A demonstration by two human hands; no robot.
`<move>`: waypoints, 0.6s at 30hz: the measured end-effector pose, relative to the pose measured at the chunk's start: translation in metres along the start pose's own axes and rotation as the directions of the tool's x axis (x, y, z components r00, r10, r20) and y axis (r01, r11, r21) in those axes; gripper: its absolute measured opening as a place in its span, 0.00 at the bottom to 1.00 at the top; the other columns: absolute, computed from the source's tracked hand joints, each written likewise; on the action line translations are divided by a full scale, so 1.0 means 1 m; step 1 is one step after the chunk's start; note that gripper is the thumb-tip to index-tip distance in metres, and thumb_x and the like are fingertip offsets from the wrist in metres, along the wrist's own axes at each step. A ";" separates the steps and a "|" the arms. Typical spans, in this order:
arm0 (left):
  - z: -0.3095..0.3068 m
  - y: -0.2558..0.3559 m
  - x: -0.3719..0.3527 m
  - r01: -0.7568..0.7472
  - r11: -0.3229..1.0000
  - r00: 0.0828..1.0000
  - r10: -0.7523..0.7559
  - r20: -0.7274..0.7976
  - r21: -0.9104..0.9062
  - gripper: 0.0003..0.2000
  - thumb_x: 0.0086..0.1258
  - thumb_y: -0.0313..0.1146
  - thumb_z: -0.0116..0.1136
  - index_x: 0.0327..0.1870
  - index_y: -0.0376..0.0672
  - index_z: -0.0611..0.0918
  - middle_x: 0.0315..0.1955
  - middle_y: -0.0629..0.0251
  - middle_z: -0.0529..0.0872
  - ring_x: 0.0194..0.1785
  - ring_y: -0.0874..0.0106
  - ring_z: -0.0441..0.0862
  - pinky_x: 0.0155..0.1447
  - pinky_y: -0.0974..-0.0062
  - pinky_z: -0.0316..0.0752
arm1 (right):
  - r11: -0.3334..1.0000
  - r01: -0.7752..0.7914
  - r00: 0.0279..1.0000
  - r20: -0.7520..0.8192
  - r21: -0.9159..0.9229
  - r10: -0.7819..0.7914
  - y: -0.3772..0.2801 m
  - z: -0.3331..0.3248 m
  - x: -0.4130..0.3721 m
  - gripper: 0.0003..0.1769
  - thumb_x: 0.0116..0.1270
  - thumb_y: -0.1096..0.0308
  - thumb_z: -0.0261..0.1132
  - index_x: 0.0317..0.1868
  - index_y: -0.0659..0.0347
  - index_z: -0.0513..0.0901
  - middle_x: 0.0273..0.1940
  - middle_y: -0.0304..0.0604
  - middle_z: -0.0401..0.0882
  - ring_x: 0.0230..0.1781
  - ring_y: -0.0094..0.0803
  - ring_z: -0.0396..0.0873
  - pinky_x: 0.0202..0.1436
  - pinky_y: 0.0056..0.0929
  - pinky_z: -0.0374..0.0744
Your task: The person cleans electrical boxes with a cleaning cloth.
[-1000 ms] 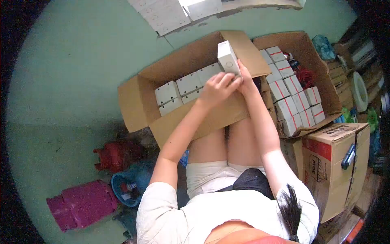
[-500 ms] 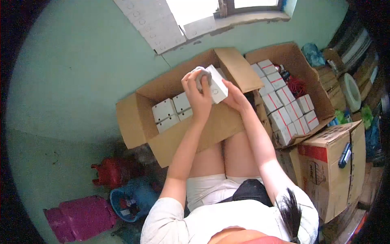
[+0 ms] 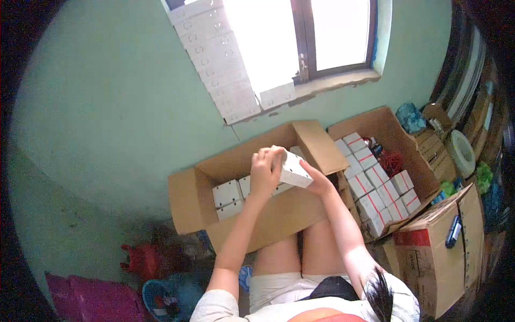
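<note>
A small white box (image 3: 296, 170) is held tilted above the open carton (image 3: 252, 228). My right hand (image 3: 317, 180) grips its right end, thumb on the upper face. At the box's left end is my left hand (image 3: 265, 170), fingers curled; the grey cloth seen in it before is now mostly hidden behind the fingers. Dark dots show on the held box's upper face. Inside the carton below, several similar white boxes (image 3: 227, 194) stand in rows.
Right of the carton, another cardboard box (image 3: 370, 119) holds white boxes with red stripes (image 3: 377, 174) and a red cord (image 3: 393, 162). A closed carton (image 3: 429, 268) bears a dark blue object (image 3: 454, 232). Gas cylinders (image 3: 147, 261) stand lower left. A window (image 3: 340, 37) is ahead.
The view has tilted up, showing more window. The white box has been turned, so a face with dark dots now shows. The grey cloth in my left hand is now mostly out of sight.
</note>
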State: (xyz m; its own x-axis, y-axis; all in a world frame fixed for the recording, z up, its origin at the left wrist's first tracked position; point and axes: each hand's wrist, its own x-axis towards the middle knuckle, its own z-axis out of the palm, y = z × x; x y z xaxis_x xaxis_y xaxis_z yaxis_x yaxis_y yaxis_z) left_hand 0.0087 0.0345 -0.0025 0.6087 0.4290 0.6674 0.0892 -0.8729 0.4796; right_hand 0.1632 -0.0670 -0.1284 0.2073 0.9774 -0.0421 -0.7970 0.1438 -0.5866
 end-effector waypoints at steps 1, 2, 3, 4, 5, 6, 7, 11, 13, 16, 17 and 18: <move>-0.001 0.007 -0.004 -0.028 1.000 0.999 0.027 0.021 0.001 0.09 0.71 0.29 0.57 0.49 0.47 0.84 0.42 0.58 0.82 0.47 0.57 0.77 0.53 0.61 0.73 | 0.999 -0.016 1.000 -0.014 0.037 0.017 0.000 -0.001 0.000 0.27 0.80 0.52 0.50 0.72 0.55 0.64 0.61 0.39 0.75 0.60 0.30 0.76 0.59 0.33 0.78; -0.003 0.016 -0.008 -0.045 0.999 0.999 0.044 0.025 0.015 0.11 0.69 0.28 0.58 0.50 0.47 0.83 0.43 0.58 0.81 0.48 0.57 0.77 0.53 0.61 0.74 | 0.999 -0.008 1.000 -0.009 0.031 0.008 -0.001 -0.001 0.001 0.27 0.80 0.52 0.50 0.72 0.55 0.64 0.61 0.39 0.75 0.60 0.30 0.76 0.59 0.33 0.78; -0.002 0.022 -0.012 -0.116 0.992 0.993 0.117 -0.007 0.052 0.13 0.66 0.27 0.60 0.51 0.48 0.83 0.44 0.59 0.80 0.48 0.57 0.77 0.52 0.60 0.74 | 0.998 0.005 1.000 -0.008 0.060 -0.005 -0.002 -0.001 0.001 0.26 0.80 0.51 0.49 0.70 0.56 0.66 0.60 0.39 0.76 0.59 0.30 0.77 0.58 0.33 0.79; 0.002 0.025 -0.015 -0.177 0.978 0.983 0.182 -0.034 0.106 0.14 0.65 0.28 0.61 0.51 0.50 0.83 0.44 0.61 0.80 0.48 0.59 0.77 0.50 0.62 0.74 | 0.996 0.017 1.000 -0.009 0.087 -0.016 -0.003 -0.003 0.001 0.25 0.81 0.51 0.47 0.69 0.56 0.68 0.59 0.39 0.77 0.58 0.31 0.78 0.57 0.33 0.80; 0.004 0.027 -0.018 -0.233 0.959 0.968 0.244 -0.057 0.162 0.14 0.64 0.29 0.62 0.52 0.52 0.83 0.44 0.63 0.80 0.47 0.61 0.77 0.48 0.63 0.74 | 0.997 0.019 1.000 -0.007 0.081 -0.019 -0.003 -0.003 -0.001 0.25 0.81 0.51 0.47 0.69 0.56 0.68 0.59 0.39 0.77 0.58 0.31 0.78 0.57 0.33 0.80; 0.009 0.025 -0.021 -0.234 0.959 0.967 0.247 -0.064 0.160 0.14 0.64 0.29 0.62 0.52 0.52 0.83 0.44 0.63 0.80 0.47 0.61 0.77 0.48 0.63 0.74 | 0.996 0.022 1.000 0.012 0.087 -0.023 -0.003 -0.005 -0.003 0.25 0.81 0.50 0.46 0.68 0.56 0.70 0.58 0.38 0.78 0.57 0.30 0.78 0.56 0.33 0.80; 0.016 0.018 -0.024 -0.270 0.935 0.956 0.289 -0.052 0.230 0.15 0.63 0.30 0.63 0.52 0.54 0.84 0.44 0.66 0.79 0.48 0.63 0.76 0.48 0.65 0.73 | 0.995 0.025 0.999 0.032 0.093 -0.029 -0.003 -0.006 -0.004 0.25 0.81 0.49 0.46 0.66 0.55 0.71 0.56 0.37 0.79 0.56 0.29 0.79 0.56 0.34 0.80; 0.028 0.004 -0.023 -0.255 0.886 0.949 0.306 -0.078 0.387 0.16 0.61 0.33 0.65 0.51 0.58 0.84 0.45 0.72 0.80 0.49 0.67 0.76 0.50 0.67 0.70 | 0.922 0.120 0.991 -0.018 -0.369 -0.136 0.002 -0.010 -0.009 0.23 0.80 0.49 0.47 0.64 0.51 0.73 0.54 0.32 0.79 0.58 0.25 0.76 0.57 0.33 0.78; 0.027 0.002 -0.018 -0.214 0.902 0.951 0.281 -0.133 0.375 0.16 0.62 0.32 0.64 0.52 0.57 0.84 0.46 0.70 0.80 0.50 0.65 0.76 0.52 0.64 0.69 | 1.000 0.002 0.999 0.043 -0.008 -0.002 0.004 -0.024 0.001 0.22 0.80 0.48 0.48 0.64 0.49 0.74 0.54 0.32 0.79 0.56 0.25 0.76 0.55 0.31 0.78; 0.023 0.001 -0.016 -0.106 0.925 0.950 0.202 -0.239 0.364 0.15 0.64 0.30 0.63 0.52 0.55 0.85 0.47 0.68 0.80 0.51 0.62 0.75 0.55 0.62 0.68 | 0.950 0.031 0.999 0.003 -0.312 -0.032 -0.002 -0.003 -0.008 0.23 0.79 0.49 0.49 0.65 0.49 0.74 0.55 0.33 0.79 0.55 0.25 0.76 0.55 0.30 0.77; 0.022 0.000 -0.017 -0.043 0.931 0.943 0.158 -0.294 0.363 0.14 0.65 0.31 0.63 0.52 0.55 0.85 0.47 0.67 0.81 0.51 0.62 0.75 0.55 0.62 0.68 | 0.986 0.000 0.999 0.036 -0.169 0.006 -0.009 0.009 -0.015 0.23 0.79 0.49 0.50 0.66 0.49 0.73 0.55 0.33 0.79 0.55 0.25 0.76 0.56 0.30 0.77; 0.029 -0.007 -0.024 -0.051 0.943 0.941 0.155 -0.300 0.329 0.12 0.67 0.32 0.61 0.51 0.54 0.85 0.46 0.66 0.81 0.51 0.61 0.76 0.54 0.61 0.69 | 0.999 -0.038 0.996 0.075 -0.024 0.039 -0.012 0.015 -0.018 0.23 0.79 0.49 0.50 0.67 0.49 0.73 0.56 0.33 0.79 0.55 0.26 0.76 0.57 0.30 0.77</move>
State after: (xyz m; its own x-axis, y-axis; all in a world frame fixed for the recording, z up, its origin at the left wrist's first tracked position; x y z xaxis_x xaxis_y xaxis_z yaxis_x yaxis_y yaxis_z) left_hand 0.0163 0.0236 -0.0378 0.3506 0.3379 0.8735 0.3125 -0.9214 0.2310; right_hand 0.1604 -0.0838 -0.1091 0.1329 0.9911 -0.0045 -0.7904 0.1032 -0.6038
